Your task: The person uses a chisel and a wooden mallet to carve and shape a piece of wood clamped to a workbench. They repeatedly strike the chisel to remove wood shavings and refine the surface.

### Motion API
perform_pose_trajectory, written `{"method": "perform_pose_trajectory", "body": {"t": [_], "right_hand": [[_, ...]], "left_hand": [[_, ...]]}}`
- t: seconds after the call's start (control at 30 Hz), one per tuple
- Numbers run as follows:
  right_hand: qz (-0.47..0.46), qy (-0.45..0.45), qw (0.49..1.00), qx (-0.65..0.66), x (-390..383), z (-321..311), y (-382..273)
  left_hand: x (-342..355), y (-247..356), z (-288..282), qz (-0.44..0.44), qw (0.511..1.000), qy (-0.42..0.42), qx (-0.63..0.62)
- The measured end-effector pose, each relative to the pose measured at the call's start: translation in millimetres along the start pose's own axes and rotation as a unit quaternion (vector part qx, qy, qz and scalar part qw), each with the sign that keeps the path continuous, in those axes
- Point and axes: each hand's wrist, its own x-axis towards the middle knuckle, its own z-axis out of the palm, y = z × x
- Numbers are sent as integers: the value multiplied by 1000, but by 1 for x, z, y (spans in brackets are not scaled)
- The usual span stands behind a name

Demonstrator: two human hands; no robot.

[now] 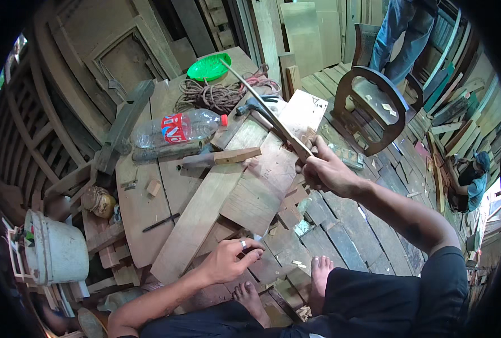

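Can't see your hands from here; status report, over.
Left hand empty, open. Right hand gripping long thin strip. Wooden-handled tool lying across plank; bottle nearby.

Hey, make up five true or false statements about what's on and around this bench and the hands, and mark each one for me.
1. The right hand holds a long, thin tool. True.
2. The clear bottle is standing upright. False: the bottle lies on its side, its red cap toward the picture's right.
3. The green basket sits beyond the coiled rope. True.
4. The left hand wears a glove. False: the left hand is bare, with a ring on a finger.
5. The white bucket is at the picture's right. False: the bucket is at the left.
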Motion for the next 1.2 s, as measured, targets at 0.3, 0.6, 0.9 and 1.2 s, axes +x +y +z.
{"method": "perform_pose_trajectory", "body": {"t": [0.3,0.6,0.9,1.2], "right_hand": [[22,-51,998,-40,1,-2,7],[-17,-99,974,-204,-3,4,9],[-135,-47,898,-416,-12,5,32],[-326,39,734,-594,-11,-3,-2]], "left_hand": [[5,3,-5,-8,1000,5,-16],[3,2,-2,-20,1000,-3,-21],[3,4,-4,-9,1000,12,-24],[2,64,-46,240,902,212,290]]}}
